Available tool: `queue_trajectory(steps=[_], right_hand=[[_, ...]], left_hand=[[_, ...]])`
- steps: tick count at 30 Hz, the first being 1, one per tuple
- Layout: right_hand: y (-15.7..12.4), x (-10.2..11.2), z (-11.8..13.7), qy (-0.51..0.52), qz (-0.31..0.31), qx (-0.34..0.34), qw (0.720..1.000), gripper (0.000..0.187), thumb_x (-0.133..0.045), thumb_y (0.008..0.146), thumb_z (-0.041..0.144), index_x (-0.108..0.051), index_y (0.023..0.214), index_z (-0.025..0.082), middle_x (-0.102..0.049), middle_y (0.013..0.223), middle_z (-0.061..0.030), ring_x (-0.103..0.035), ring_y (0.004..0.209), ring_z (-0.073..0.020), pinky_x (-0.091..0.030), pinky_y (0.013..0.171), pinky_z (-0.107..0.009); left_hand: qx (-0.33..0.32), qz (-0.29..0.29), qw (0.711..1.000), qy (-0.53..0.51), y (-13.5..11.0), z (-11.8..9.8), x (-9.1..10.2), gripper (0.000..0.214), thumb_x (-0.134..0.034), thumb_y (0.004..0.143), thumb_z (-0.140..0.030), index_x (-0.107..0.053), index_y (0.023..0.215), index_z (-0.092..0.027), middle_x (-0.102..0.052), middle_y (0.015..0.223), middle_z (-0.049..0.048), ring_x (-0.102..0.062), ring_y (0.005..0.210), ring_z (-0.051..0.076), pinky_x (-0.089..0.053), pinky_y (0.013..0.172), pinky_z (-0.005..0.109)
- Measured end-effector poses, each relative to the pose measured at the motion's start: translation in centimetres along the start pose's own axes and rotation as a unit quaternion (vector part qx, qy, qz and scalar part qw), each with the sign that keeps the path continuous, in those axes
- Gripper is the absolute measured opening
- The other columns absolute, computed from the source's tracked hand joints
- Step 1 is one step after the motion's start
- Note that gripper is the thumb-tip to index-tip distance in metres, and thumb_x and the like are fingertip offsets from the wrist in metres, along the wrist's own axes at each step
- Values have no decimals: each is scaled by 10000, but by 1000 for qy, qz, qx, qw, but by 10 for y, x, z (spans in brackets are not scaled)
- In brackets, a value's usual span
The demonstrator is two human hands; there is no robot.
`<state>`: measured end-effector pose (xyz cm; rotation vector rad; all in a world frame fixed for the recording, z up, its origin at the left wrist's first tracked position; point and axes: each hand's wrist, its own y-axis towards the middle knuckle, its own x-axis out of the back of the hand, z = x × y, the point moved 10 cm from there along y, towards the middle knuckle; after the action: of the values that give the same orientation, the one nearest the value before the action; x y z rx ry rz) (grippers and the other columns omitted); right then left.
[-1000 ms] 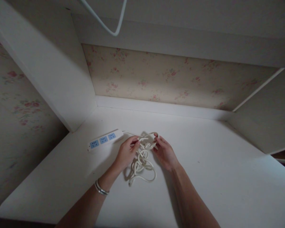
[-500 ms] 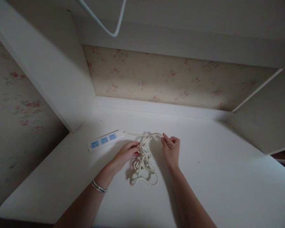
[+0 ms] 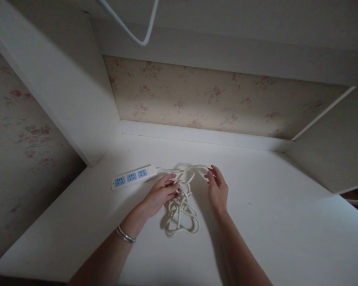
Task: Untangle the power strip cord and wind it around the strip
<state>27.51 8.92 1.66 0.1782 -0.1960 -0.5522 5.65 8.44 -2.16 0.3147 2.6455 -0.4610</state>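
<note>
1. Currently, cord (image 3: 181, 204) is apparently being untangled; slack should be eased out next.
2. Left hand (image 3: 158, 196): fingers parted, cord touched; grip can't be told.
3. Right hand (image 3: 218, 192): fingers half-curled, cord met at fingertips; pinch can't be told.
4. Cord is heaped on table (image 3: 256, 238), between hands, near strip (image 3: 134, 177).

A: Which structural parts are visible?
B: A white counter (image 3: 268, 226), rounded at its near left corner; a white upstand (image 3: 197, 133) along its far edge; a left panel (image 3: 74, 95); a right panel (image 3: 331, 147); a pale overhead beam (image 3: 226, 53).
A: Wall finish and lighting?
B: Floral paper (image 3: 179, 105) on the far wall (image 3: 214, 95) and left wall (image 3: 26, 155). Light: dim, with shadow along the far wall's top.
</note>
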Motion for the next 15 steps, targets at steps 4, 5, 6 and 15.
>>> queue_trajectory(steps=[4, 5, 6, 15], right_hand=[[-4, -8, 10, 106, 24, 26, 994, 378, -507, 855, 461, -620, 1123, 220, -619, 1189, -77, -613, 953, -201, -489, 765, -325], [-6, -11, 14, 105, 34, 38, 993, 362, -499, 864, 453, -627, 1115, 224, -615, 1197, -74, -604, 975, -203, -483, 794, -337], [-9, -14, 17, 98, 46, 47, 993, 354, -491, 873, 446, -633, 1112, 227, -615, 1200, -70, -594, 999, -205, -474, 825, -350], [-29, -46, 24, 14, 193, 85, 977, 328, -496, 894, 399, -635, 1156, 260, -617, 1199, -49, -528, 1130, -215, -365, 996, -388]], left_hand=[[0, 15, 1000, 14, 1, 1, -4, 387, -701, 755, -213, -559, 1109, -147, -635, 906, 75, -632, 807, 157, -500, 746, 282], [-2, 22, 1000, 20, 1, 1, -5, 360, -707, 753, -229, -574, 1075, -138, -640, 906, 79, -632, 815, 157, -495, 757, 281], [-3, 31, 999, 25, 1, 1, -6, 343, -714, 749, -244, -585, 1047, -132, -643, 905, 81, -631, 823, 157, -491, 767, 280], [-18, 100, 991, 81, 0, 3, -18, 417, -717, 739, -308, -607, 1117, -172, -639, 897, 59, -593, 761, 124, -448, 693, 231]])
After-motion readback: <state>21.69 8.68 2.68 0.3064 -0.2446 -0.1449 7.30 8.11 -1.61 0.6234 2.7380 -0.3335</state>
